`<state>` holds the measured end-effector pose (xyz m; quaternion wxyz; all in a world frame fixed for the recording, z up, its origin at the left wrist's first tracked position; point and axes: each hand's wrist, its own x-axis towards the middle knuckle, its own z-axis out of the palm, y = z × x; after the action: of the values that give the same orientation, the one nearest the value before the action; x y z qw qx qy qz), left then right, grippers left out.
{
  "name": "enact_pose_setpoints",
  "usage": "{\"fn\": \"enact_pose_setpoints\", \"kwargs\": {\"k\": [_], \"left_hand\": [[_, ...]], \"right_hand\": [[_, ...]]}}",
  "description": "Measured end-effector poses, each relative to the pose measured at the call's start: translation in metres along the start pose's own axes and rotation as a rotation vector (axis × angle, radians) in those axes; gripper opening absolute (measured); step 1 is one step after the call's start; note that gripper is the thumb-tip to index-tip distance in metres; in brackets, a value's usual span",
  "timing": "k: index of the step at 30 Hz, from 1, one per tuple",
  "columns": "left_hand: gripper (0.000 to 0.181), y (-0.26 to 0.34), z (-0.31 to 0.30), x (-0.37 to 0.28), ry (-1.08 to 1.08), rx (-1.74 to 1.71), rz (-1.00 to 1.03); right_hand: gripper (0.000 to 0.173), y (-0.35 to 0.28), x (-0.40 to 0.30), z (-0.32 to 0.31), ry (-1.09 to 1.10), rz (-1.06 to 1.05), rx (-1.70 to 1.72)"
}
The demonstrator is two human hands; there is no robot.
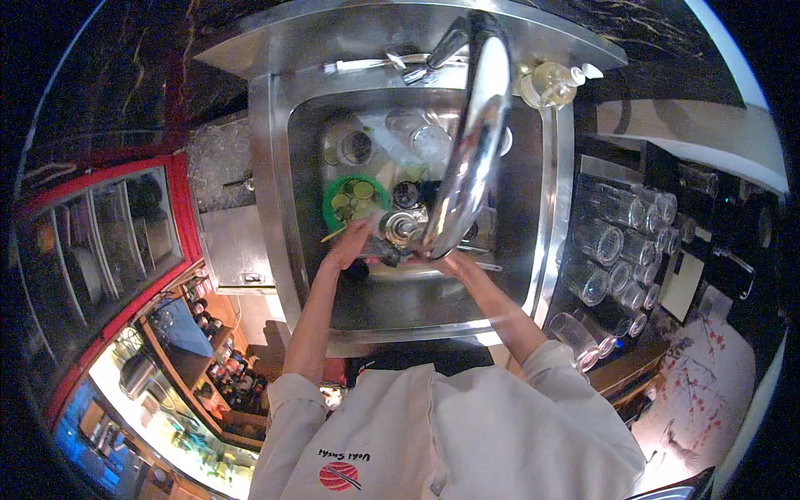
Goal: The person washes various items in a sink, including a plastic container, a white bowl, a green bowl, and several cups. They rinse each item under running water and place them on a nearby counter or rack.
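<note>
A clear glass (400,226) is under the mouth of the chrome tap (473,137), over the steel sink (425,306). My right hand (446,261) reaches in from the right and grips it low down; the tap hides part of the fingers. My left hand (354,244) is at the left of the glass, its fingertips blurred, so its hold is unclear. Just beyond that hand sits a green round strainer (327,205) with citrus slices (362,189) in it. A thin yellowish stick (333,234) pokes out beside the strainer.
More glassware (431,140) and a dark round item (407,194) lie in the basin. On the right ledge stands a soap pump bottle (550,85). Several upturned glasses (609,244) fill the right counter. A red-framed cabinet (178,212) is at left.
</note>
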<state>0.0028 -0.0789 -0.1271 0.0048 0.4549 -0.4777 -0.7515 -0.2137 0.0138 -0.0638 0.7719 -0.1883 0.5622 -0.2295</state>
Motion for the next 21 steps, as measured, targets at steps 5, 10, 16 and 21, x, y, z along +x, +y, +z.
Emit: {"fn": "enact_pose_setpoints", "kwargs": {"k": [5, 10, 16, 21], "left_hand": [[0.03, 0.007, -0.009, 0.014, -0.065, -0.271, -0.332], [0.034, 0.036, -0.006, -0.003, -0.168, 0.105, 0.145], [0.047, 0.024, -0.02, -0.001, -0.269, -0.487, 0.104], [0.066, 0.035, -0.018, -0.001, -0.204, -0.337, 0.005]], "right_hand": [[0.072, -0.025, -0.016, 0.002, -0.06, -0.208, -0.383], [0.06, 0.074, 0.049, -0.008, 0.172, -0.618, -0.509], [0.037, 0.073, 0.043, 0.009, 0.659, -0.617, -0.292], [0.032, 0.047, 0.039, 0.013, 0.694, -0.643, -0.334]]}}
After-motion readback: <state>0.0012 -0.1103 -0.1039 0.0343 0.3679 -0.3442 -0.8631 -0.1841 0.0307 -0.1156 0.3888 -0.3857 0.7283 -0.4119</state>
